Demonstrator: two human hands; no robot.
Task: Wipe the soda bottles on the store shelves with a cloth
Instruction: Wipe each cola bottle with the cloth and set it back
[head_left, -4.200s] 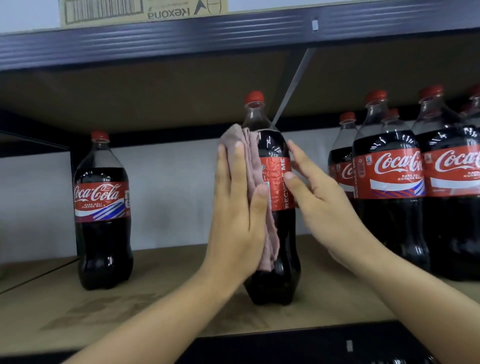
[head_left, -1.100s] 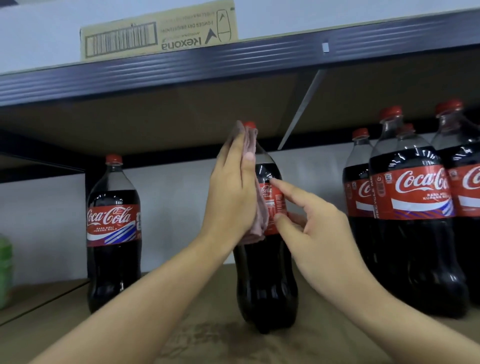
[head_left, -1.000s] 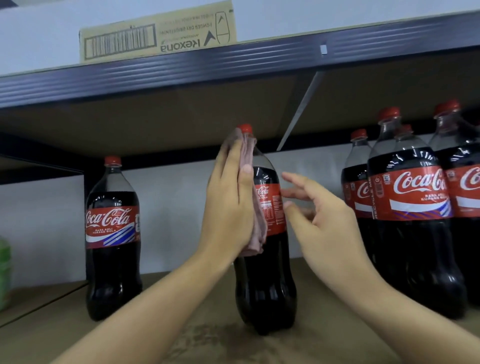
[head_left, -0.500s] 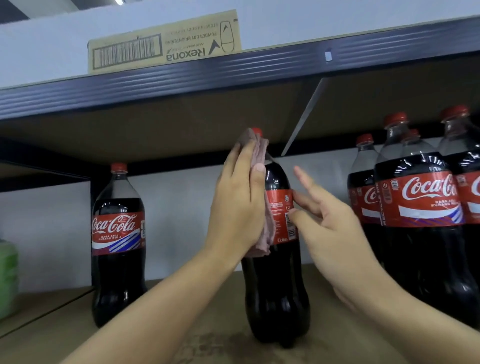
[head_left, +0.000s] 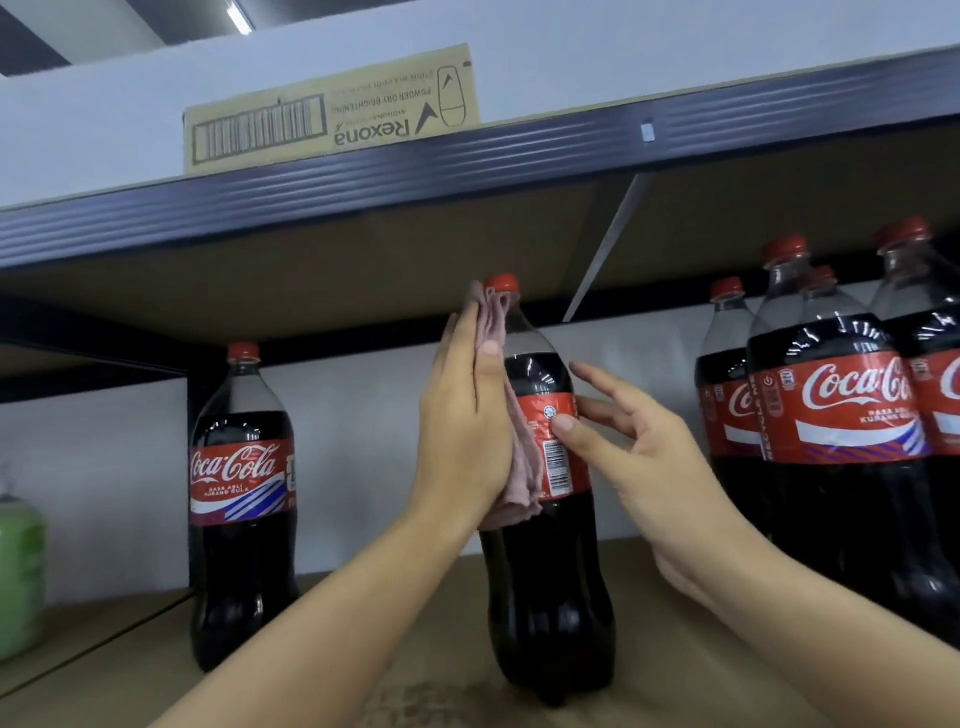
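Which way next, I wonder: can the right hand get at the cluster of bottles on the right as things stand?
Probably yes: the right hand only touches the middle bottle with straight fingers, and nothing stands between it and the cluster.

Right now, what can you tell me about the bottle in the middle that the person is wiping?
The middle bottle is a tall clear plastic soda bottle with a red cap, dark cola up to its shoulder and a red label turned barcode-forward. It stands upright on the brown shelf board, apart from the other bottles. The left hand presses a pinkish cloth flat against its left side, neck to label; the right hand touches the label with thumb and fingertips.
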